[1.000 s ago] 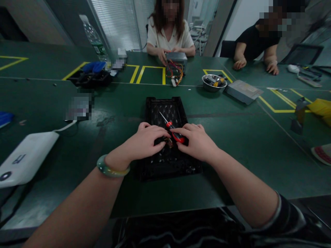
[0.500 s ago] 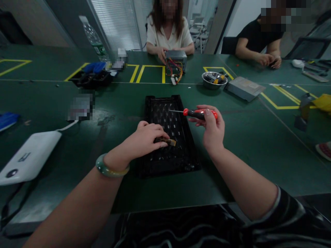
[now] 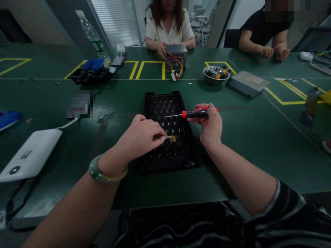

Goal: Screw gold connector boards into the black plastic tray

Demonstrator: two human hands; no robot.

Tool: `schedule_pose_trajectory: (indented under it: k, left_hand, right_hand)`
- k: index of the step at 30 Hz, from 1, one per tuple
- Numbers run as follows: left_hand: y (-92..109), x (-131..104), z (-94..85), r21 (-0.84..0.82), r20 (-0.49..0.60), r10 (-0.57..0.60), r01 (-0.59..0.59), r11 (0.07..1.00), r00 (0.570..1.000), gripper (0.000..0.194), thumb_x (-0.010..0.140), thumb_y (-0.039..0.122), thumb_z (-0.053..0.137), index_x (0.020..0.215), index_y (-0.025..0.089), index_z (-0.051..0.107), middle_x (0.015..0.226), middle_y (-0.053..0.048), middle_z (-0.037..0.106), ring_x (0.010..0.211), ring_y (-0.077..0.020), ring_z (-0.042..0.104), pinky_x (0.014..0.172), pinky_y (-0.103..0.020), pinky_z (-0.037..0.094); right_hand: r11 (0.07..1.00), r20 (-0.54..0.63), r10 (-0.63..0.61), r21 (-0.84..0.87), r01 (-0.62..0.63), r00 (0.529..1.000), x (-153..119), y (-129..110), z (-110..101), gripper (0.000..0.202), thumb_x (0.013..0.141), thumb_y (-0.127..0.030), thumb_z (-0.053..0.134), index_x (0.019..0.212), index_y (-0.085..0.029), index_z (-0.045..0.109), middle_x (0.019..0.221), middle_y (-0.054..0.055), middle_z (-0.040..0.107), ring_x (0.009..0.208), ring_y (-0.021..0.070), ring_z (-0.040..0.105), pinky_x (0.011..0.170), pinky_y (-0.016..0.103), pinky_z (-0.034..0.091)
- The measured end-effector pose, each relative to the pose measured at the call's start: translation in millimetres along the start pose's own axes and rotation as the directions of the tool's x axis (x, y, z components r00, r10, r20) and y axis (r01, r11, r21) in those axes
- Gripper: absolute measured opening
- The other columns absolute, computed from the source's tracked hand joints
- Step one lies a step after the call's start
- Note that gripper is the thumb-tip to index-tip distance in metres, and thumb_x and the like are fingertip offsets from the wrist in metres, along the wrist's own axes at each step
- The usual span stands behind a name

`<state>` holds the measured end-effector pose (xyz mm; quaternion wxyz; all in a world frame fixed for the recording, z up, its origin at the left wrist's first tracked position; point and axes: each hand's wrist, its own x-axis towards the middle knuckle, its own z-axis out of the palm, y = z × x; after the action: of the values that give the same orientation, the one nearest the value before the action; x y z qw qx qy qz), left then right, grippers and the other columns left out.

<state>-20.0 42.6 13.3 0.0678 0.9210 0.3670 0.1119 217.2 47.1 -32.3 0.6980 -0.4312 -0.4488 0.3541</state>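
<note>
A black, rectangular plastic panel [image 3: 172, 165] with rows of small slots lies on the green table in front of me. My left hand [image 3: 144, 136], with a jade-coloured bangle at the wrist, is over the panel's left side. Its thumb and fingers pinch a small brownish-yellow strip [image 3: 171, 138], whose exact kind I cannot make out. My right hand [image 3: 212, 125] is at the panel's right side, closed around a red and black screwdriver [image 3: 198, 113]. The thin shaft points left over the panel, its tip above the slots; whether it touches them I cannot tell.
A metal bowl [image 3: 216, 79] of tools and a grey metal plate [image 3: 248, 83] lie beyond the panel. A white power bank [image 3: 32, 155] is at left. Across the table, one person holds a power supply unit [image 3: 176, 51] with loose cables; another person sits at right.
The screwdriver tip has shifted left and slightly down over the panel. My left hand has drawn its fingers tighter in a pinch on the strip.
</note>
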Motion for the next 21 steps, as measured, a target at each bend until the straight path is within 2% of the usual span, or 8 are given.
schedule_pose_trajectory:
  k: [3, 8, 10, 14, 21]
  left_hand:
    - [5.9, -7.1, -12.1, -0.085, 0.011, -0.002, 0.003, 0.996, 1.0, 0.018, 0.095, 0.036, 0.061, 0.092, 0.028, 0.077, 0.089, 0.005, 0.078, 0.08, -0.0151, 0.066, 0.09, -0.041, 0.027]
    - [23.0, -18.4, -17.9, -0.23, 0.192, 0.091, -0.046, 0.972, 0.977, 0.011, 0.09, 0.028, 0.066, 0.083, 0.028, 0.075, 0.078, 0.009, 0.074, 0.071, -0.0104, 0.063, 0.088, -0.038, 0.028]
    - [31.0, -20.5, -16.4, -0.219, 0.249, 0.107, -0.051, 0.974, 0.963, 0.013, 0.089, 0.025, 0.065, 0.079, 0.026, 0.073, 0.075, 0.009, 0.072, 0.069, -0.0103, 0.061, 0.086, -0.038, 0.029]
    - [41.4, -21.1, -14.1, -0.14, 0.284, 0.094, -0.056, 0.989, 0.954, 0.016, 0.088, 0.022, 0.061, 0.075, 0.022, 0.069, 0.075, 0.005, 0.071, 0.069, -0.0127, 0.059, 0.083, -0.039, 0.028]
    - [41.0, -21.3, -14.1, -0.135, 0.312, 0.117, -0.078, 0.988, 0.943, 0.016, 0.089, 0.021, 0.061, 0.075, 0.022, 0.068, 0.077, 0.004, 0.071, 0.072, -0.014, 0.06, 0.084, -0.041, 0.029]
  right_hand:
    - [0.999, 0.012, 0.011, -0.046, -0.01, 1.0, -2.1, -2.5, 1.3, 0.047, 0.096, -0.065, 0.049, 0.096, -0.021, 0.064, 0.079, 0.001, 0.068, 0.062, 0.014, 0.073, 0.05, 0.026, 0.043]
    - [0.994, 0.036, 0.03, -0.107, -0.026, 0.999, -3.6, -4.1, 1.5, 0.048, 0.095, -0.068, 0.046, 0.097, -0.023, 0.063, 0.081, 0.002, 0.068, 0.062, 0.015, 0.072, 0.051, 0.029, 0.043]
    - [0.989, 0.057, 0.033, -0.143, -0.024, 0.998, -4.1, -4.2, 1.2, 0.05, 0.096, -0.07, 0.043, 0.098, -0.024, 0.062, 0.081, 0.001, 0.068, 0.063, 0.0148, 0.072, 0.052, 0.029, 0.043]
    - [0.988, 0.076, 0.021, -0.152, -0.009, 0.997, -5.9, -4.8, 1.1, 0.049, 0.097, -0.069, 0.043, 0.097, -0.024, 0.063, 0.082, 0.001, 0.068, 0.061, 0.0141, 0.07, 0.052, 0.029, 0.043]
    - [0.991, 0.095, 0.011, -0.135, 0.002, 0.995, -6.4, -5.5, 1.9, 0.046, 0.097, -0.067, 0.046, 0.096, -0.024, 0.064, 0.081, 0.001, 0.07, 0.06, 0.0144, 0.071, 0.052, 0.029, 0.042]
